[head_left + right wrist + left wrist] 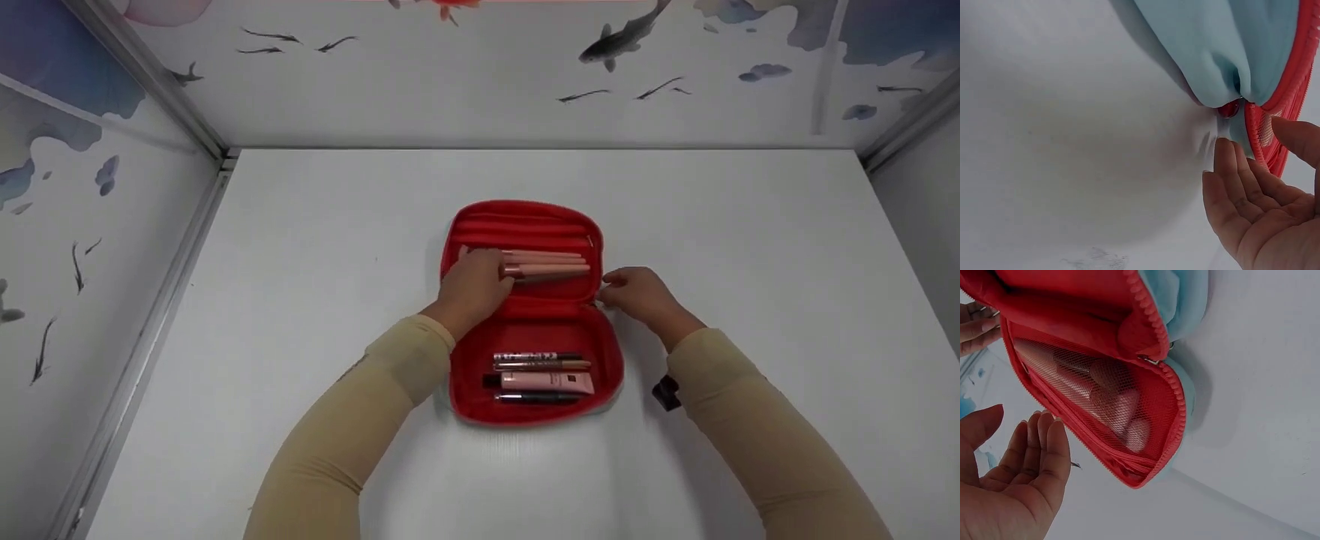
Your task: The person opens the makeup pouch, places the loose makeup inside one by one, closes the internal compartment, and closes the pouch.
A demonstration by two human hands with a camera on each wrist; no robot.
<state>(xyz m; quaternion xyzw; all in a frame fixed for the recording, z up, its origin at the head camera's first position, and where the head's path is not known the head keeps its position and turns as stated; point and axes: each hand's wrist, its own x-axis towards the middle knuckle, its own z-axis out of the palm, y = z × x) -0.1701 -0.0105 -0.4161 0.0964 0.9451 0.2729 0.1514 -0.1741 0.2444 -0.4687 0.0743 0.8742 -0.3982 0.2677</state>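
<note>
A zip case (525, 330), red inside and light blue outside, lies unfolded on the table. In its far half, makeup brushes (547, 268) with pink handles sit; the left wrist view shows their heads behind a mesh pocket (1148, 413). The near half holds a pink tube (551, 381) and several slim pens (540, 357). My left hand (474, 283) is over the left side of the far half, thumb apart from the lightly bent fingers, holding nothing. Beside the fold on the right, my right hand (641, 294) has its fingertips close to the case's edge, with nothing in its grasp.
The white table (315, 300) spreads around the case. A patterned panel (480, 82) stands along its back, and another (82, 247) with a metal frame runs up the left side. A small black device (666, 392) sits at the right wrist.
</note>
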